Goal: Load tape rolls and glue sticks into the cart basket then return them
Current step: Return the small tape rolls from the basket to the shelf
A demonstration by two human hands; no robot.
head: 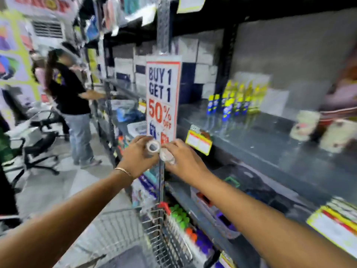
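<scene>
Both hands are raised in front of a shelf post, above the wire cart basket. The left hand curls its fingers round a clear tape roll, whose open core faces the camera. The right hand grips a second tape roll, tilted and partly covered by the fingers; the two rolls touch or nearly touch, and blur prevents telling which. A thin bracelet circles the left wrist. Behind the hands hangs a sale sign, its lower edge hidden by the left hand and rolls. Yellow-and-blue packets stand on the grey shelf; their labels are unreadable. The basket's interior is cut off by the forearms and the picture's lower edge. A person in a black shirt stands at left, blurred.
</scene>
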